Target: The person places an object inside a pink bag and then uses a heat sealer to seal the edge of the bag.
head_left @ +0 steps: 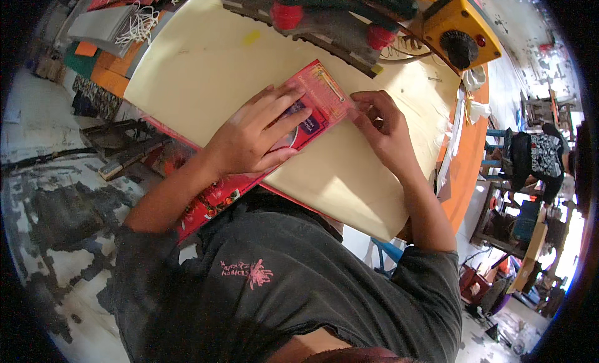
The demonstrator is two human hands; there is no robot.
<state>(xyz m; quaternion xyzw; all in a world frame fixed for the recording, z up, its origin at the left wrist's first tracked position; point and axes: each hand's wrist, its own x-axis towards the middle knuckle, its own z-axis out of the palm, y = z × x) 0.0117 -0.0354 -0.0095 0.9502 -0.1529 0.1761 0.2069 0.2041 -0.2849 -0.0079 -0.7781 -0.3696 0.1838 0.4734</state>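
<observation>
A long red printed sheet or flat bag (317, 82) lies slantwise across the cream table top, running from the middle down to the near left edge and over it. Near its far end is a narrow slot-like outline. My left hand (256, 131) rests flat on it with the fingers spread, hiding part of the print. At its far right corner, my right hand (382, 121) pinches the edge between thumb and forefinger, the other fingers curled. Whether the piece has one layer or several I cannot tell.
Across the table's far side stands a long dark machine (331, 35) with red knobs, beside a yellow control box (462, 32) with a black dial. Grey bags with white cords (138, 26) lie at the far left. A person (543, 157) is at the far right.
</observation>
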